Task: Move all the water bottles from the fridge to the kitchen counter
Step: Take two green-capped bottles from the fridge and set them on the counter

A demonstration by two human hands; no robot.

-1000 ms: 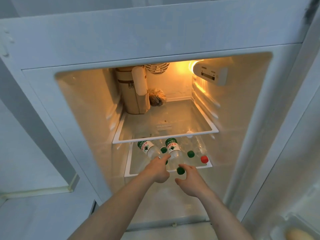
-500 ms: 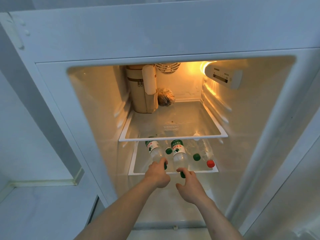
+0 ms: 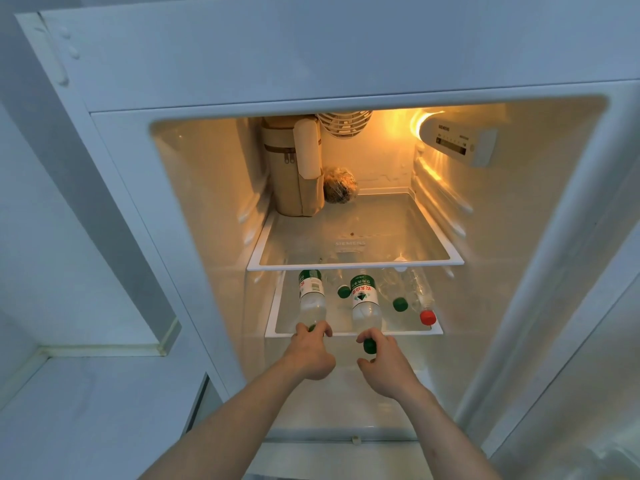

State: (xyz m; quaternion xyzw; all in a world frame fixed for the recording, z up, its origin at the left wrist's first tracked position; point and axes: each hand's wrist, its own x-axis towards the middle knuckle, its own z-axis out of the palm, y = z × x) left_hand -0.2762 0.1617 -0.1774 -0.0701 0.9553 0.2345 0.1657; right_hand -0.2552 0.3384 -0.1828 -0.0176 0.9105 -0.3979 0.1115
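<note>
Inside the open fridge, each hand grips a lying water bottle's capped end — left hand fingers curled around one bottle, right hand fingers around another.

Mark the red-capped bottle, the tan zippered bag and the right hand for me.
red-capped bottle point(image 3: 428, 317): head view, on its red cap.
tan zippered bag point(image 3: 284, 181): head view, on its front below the zipper.
right hand point(image 3: 388, 367): head view, on the back of the hand.

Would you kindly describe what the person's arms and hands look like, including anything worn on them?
Both forearms are bare as far as the view shows, with no sleeves. The left hand and right hand wear no gloves, and no watch, ring or bracelet is visible.
</note>
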